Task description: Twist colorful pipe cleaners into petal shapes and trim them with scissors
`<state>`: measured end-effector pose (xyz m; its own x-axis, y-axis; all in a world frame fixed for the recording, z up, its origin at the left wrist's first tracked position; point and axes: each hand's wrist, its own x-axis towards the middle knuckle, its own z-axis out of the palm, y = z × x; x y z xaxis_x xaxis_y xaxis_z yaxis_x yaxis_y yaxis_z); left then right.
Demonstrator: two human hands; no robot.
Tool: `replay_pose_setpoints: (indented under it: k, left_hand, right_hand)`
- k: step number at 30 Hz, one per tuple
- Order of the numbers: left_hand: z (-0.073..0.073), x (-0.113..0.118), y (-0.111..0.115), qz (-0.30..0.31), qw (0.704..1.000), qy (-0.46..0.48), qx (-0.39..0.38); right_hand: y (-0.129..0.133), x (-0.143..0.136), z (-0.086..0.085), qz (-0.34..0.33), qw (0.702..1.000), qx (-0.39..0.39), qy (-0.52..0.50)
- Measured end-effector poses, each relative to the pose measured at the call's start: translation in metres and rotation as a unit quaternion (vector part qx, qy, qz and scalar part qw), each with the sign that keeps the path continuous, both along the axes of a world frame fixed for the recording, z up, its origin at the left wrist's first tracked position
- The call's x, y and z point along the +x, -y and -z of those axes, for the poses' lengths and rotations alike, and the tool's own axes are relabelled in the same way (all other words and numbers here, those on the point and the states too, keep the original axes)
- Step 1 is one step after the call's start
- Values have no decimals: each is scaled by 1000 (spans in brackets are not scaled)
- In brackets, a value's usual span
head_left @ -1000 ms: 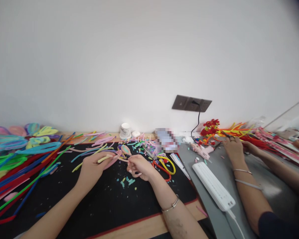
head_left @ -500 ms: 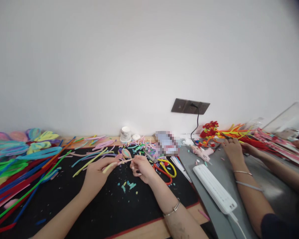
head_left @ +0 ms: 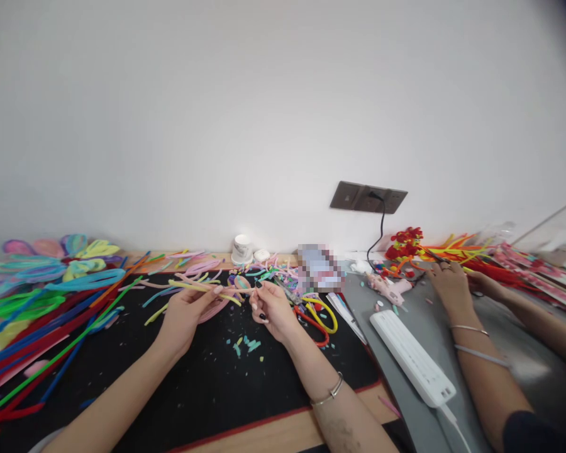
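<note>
My left hand point(head_left: 182, 321) is closed in a pinch on pale pipe cleaners. Among them a yellow pipe cleaner point(head_left: 182, 285) lies nearly level, its one end poking out to the left of the fingers. A pinkish strand runs across from the left fingers to my right hand point(head_left: 276, 311), whose thumb and fingers pinch its far end. Just behind the strand is a small loop of pastel pipe cleaner point(head_left: 242, 283). Below the hands, cut bits of teal and yellow fuzz point(head_left: 248, 345) lie on the black mat point(head_left: 207, 390).
Bundles of coloured pipe cleaners point(head_left: 70, 321) spread along the left. A white cup point(head_left: 242, 248) stands by the wall; scissors with red and yellow handles point(head_left: 327, 314) lie right of my hand. Further right are a white power strip point(head_left: 412, 358), a pink glue gun point(head_left: 389, 289) and a co-worker's hands point(head_left: 448, 286).
The yellow pipe cleaner hung down in front of my left fingers earlier; now it lies level across them, pointing left. The whole view has shifted slightly, and the hands stay close together.
</note>
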<state>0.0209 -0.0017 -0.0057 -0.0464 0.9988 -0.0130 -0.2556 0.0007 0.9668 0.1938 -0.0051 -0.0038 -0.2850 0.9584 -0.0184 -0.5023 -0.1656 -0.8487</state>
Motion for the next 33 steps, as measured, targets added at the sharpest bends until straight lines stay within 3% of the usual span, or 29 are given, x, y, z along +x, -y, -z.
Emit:
replay_pose_setpoints:
  k: [7,20,26,33]
  left_hand:
    - [-2,-4,-1,-44,998,-34,10]
    - [-7,-1,3,-1,1000,-18,9]
    - [-6,5,6,82,995,-58,-9]
    - [-8,11,11,183,980,-71,-21]
  right_hand:
    - [-1,-2,0,12,1000,-9,10]
    - [1,-2,4,40,994,38,94]
    - [2,-4,7,79,975,87,191]
    - [9,-6,5,111,905,200,358]
